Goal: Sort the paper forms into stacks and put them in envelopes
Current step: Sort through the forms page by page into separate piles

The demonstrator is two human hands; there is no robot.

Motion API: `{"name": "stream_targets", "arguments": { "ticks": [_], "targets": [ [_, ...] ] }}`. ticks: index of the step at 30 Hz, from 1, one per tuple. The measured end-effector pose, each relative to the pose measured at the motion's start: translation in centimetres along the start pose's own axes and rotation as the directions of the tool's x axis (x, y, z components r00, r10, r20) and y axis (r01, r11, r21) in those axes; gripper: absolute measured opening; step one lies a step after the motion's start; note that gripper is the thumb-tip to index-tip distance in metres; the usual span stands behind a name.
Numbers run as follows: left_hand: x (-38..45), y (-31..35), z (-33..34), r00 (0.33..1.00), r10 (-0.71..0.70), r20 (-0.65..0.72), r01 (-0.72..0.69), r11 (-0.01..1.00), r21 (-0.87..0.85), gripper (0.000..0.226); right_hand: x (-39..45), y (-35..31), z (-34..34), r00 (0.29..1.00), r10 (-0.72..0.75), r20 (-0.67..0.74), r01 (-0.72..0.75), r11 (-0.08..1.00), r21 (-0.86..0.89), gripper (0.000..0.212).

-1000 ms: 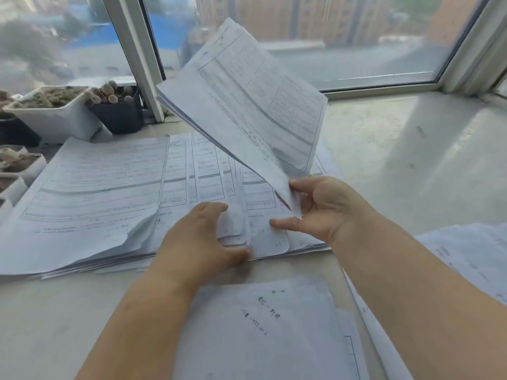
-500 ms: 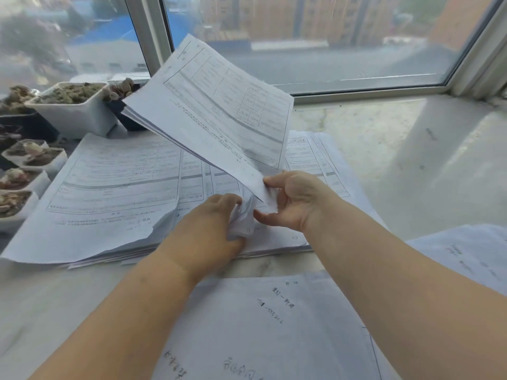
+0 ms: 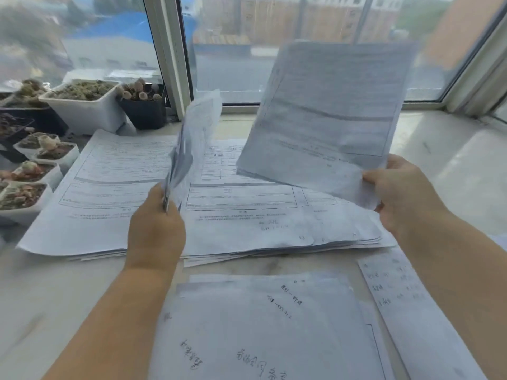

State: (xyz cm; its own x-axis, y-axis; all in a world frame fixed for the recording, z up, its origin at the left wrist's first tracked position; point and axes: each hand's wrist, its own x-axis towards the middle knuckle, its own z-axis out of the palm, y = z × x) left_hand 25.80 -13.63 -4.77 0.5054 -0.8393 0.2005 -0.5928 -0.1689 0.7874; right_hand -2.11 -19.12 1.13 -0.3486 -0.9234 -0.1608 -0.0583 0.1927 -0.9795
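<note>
My left hand [image 3: 157, 229] pinches a thin, floppy form [image 3: 192, 144] by its bottom edge; my right hand [image 3: 400, 196] pinches a thicker bundle [image 3: 329, 116] at its lower right corner, both lifted over the spread stacks [image 3: 247, 215]. Paper's light and limp, so I'd support near the corners. Pots [image 3: 82, 105] crowd the left; the sill [image 3: 452, 174] on the right is open.

Two stacks of white printed paper forms [image 3: 115, 187] lie side by side near the far edge of the pale stone windowsill [image 3: 452, 174], the right stack [image 3: 260, 215] overlapping the left. Behind them, at the far left corner, stand small square plant pots [image 3: 85, 105]. At the near edge lie white handwritten sheets [image 3: 260, 325].
</note>
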Motion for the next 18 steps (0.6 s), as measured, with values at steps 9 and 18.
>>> {"name": "stream_targets", "arguments": {
  "ticks": [9,18],
  "targets": [
    [0.1,-0.1,-1.0,0.993,-0.12,-0.012,0.117,0.981,-0.154,0.035,-1.4,0.6,6.1,0.91,0.237,0.341,-0.079,0.905,-0.419,0.032],
    [0.5,-1.3,0.1,0.812,0.258,0.524,-0.484,0.8,0.355,0.069,-0.4,1.7,6.5,0.948,0.032,0.316,0.208,0.688,-0.695,0.016]
  ]
}}
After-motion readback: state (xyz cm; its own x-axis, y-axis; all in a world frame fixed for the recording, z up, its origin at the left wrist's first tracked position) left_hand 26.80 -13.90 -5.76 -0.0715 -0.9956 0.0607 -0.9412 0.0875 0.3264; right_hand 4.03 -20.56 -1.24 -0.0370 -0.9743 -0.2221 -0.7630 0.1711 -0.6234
